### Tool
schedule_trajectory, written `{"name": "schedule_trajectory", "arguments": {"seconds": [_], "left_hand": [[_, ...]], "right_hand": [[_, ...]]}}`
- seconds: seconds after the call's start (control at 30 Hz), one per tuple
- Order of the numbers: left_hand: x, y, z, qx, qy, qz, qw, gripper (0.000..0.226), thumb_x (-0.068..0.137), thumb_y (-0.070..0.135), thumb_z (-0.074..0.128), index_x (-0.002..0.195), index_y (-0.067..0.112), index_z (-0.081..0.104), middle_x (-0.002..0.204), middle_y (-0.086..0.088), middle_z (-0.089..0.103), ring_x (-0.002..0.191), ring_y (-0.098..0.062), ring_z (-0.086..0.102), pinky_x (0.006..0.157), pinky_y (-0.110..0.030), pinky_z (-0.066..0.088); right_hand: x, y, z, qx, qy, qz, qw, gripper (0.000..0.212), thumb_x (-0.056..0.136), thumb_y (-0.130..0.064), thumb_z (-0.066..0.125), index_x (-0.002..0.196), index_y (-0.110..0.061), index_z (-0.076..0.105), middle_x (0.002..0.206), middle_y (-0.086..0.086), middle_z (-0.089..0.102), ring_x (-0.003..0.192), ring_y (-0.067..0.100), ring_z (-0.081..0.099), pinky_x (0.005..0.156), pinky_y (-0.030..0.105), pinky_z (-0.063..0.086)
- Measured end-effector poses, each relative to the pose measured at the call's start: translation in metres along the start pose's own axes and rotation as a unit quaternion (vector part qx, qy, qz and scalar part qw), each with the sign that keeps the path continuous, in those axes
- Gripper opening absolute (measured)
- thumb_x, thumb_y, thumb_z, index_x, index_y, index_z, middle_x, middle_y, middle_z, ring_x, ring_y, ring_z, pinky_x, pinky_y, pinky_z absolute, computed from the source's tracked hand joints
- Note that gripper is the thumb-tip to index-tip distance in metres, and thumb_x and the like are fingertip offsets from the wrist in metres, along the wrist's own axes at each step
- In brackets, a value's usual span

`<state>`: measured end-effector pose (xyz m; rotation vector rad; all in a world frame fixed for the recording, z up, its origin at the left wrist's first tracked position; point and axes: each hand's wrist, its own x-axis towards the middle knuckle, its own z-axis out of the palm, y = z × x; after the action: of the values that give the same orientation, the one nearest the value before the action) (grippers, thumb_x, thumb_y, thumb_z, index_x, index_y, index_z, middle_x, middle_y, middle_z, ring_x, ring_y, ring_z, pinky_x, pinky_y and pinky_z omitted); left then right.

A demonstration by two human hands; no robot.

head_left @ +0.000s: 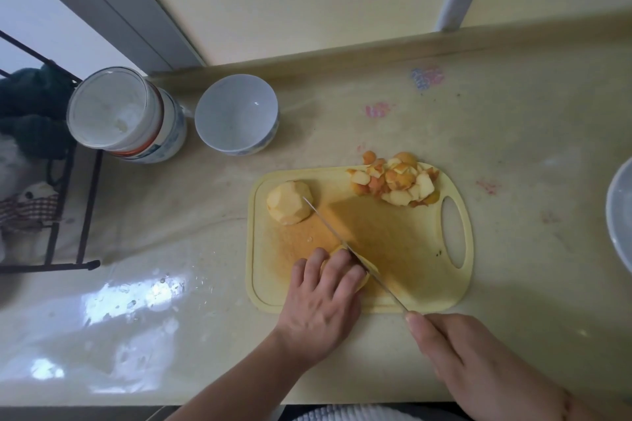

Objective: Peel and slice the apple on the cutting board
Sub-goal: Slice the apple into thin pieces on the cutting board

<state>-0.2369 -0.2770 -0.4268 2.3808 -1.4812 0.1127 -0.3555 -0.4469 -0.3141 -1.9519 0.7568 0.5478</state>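
From the head camera, you are looking down at a yellow cutting board (403, 290) on a pale desk (205, 335). Your left hand (321, 301) curls over a piece of peeled apple (364, 278) at the board's near edge, pinning it down. Your right hand (455, 352), just off the board's near edge, grips a knife (345, 244), its blade lying across that piece. A second peeled apple half (290, 202) sits at the board's far left corner. A heap of peelings (396, 183) lies at the board's far edge. A white bowl (236, 114) and a jar (124, 113) stand beyond the board. Peeling looks finished; slicing seems only just started, with the far half uncut.
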Motion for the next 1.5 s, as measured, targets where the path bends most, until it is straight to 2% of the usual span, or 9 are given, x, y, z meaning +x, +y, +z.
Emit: {"name": "schedule_trajectory", "arguments": {"seconds": [0.33,0.53,0.63,0.77,0.93,1.03,1.23,1.33,1.5], "left_hand": [[-0.003,-0.001,0.0,-0.007,0.006,0.007,1.0,0.035,0.095,0.032,0.054,0.125,0.016,0.048,0.13,-0.009,0.044,0.113,-0.037,0.045,0.084,-0.047,0.04],[-0.002,-0.001,0.001,-0.01,0.014,0.001,1.0,0.036,0.094,0.032,0.054,0.126,0.016,0.048,0.129,-0.007,0.044,0.112,-0.035,0.045,0.082,-0.046,0.04],[-0.002,-0.001,0.001,-0.012,0.012,0.005,1.0,0.039,0.092,0.03,0.056,0.127,0.016,0.048,0.13,-0.007,0.044,0.112,-0.035,0.045,0.082,-0.046,0.04],[-0.002,-0.002,0.001,-0.014,0.012,0.009,1.0,0.04,0.092,0.029,0.057,0.128,0.015,0.048,0.132,-0.008,0.044,0.112,-0.036,0.045,0.083,-0.046,0.04],[-0.003,-0.002,0.002,-0.03,0.002,0.004,1.0,0.04,0.094,0.028,0.055,0.131,0.014,0.046,0.134,-0.009,0.045,0.114,-0.038,0.047,0.084,-0.047,0.045],[-0.007,-0.004,0.007,-0.058,-0.022,0.005,0.998,0.034,0.103,0.027,0.045,0.134,0.013,0.045,0.135,-0.015,0.054,0.114,-0.045,0.057,0.089,-0.054,0.048],[-0.007,-0.004,0.005,-0.057,-0.036,0.01,0.998,0.03,0.103,0.027,0.046,0.128,0.011,0.046,0.13,-0.012,0.049,0.108,-0.047,0.06,0.089,-0.054,0.05],[-0.006,-0.003,0.005,-0.058,-0.042,0.007,0.997,0.032,0.107,0.027,0.041,0.133,0.011,0.045,0.132,-0.016,0.058,0.112,-0.047,0.06,0.092,-0.055,0.048],[-0.009,-0.004,0.011,-0.064,-0.031,0.007,0.997,0.033,0.105,0.025,0.045,0.134,0.01,0.043,0.135,-0.014,0.049,0.113,-0.048,0.059,0.093,-0.055,0.047]], "right_hand": [[0.023,0.018,0.002,0.021,-0.003,-0.028,0.999,0.068,0.081,-0.077,0.018,0.057,-0.016,0.037,0.049,0.002,0.04,0.044,0.007,0.036,0.055,0.037,0.041],[-0.003,0.003,-0.001,0.027,0.033,-0.01,0.999,0.068,0.085,-0.068,0.03,0.066,-0.006,0.047,0.054,0.009,0.047,0.048,0.013,0.041,0.064,0.035,0.041],[-0.014,-0.003,-0.001,0.027,0.059,-0.029,0.997,0.086,0.067,-0.091,0.018,0.067,-0.012,0.052,0.056,0.007,0.054,0.048,0.016,0.051,0.059,0.029,0.04],[-0.015,-0.001,-0.004,0.021,0.029,0.011,0.999,0.11,0.05,-0.1,0.011,0.071,-0.002,0.056,0.063,0.013,0.054,0.056,0.018,0.053,0.069,0.033,0.043],[0.001,0.003,0.001,0.016,-0.015,-0.003,1.0,0.07,0.075,-0.072,0.021,0.064,-0.008,0.047,0.056,0.001,0.044,0.051,0.008,0.039,0.066,0.035,0.042],[0.011,0.008,0.007,0.014,-0.018,-0.016,1.0,0.063,0.081,-0.071,0.017,0.06,-0.017,0.04,0.054,-0.001,0.043,0.05,0.007,0.041,0.059,0.033,0.04],[0.012,0.017,0.001,0.013,0.012,-0.018,1.0,0.072,0.076,-0.079,0.017,0.059,-0.013,0.039,0.05,0.001,0.043,0.046,0.007,0.038,0.058,0.034,0.04],[0.002,0.014,0.001,0.014,0.0,-0.016,1.0,0.089,0.063,-0.093,0.013,0.066,-0.009,0.041,0.052,0.003,0.044,0.047,0.007,0.038,0.059,0.033,0.04],[-0.016,0.002,-0.003,0.015,0.029,0.014,0.999,0.107,0.049,-0.101,0.007,0.071,-0.007,0.054,0.074,0.012,0.059,0.057,0.018,0.052,0.072,0.031,0.04]]}}
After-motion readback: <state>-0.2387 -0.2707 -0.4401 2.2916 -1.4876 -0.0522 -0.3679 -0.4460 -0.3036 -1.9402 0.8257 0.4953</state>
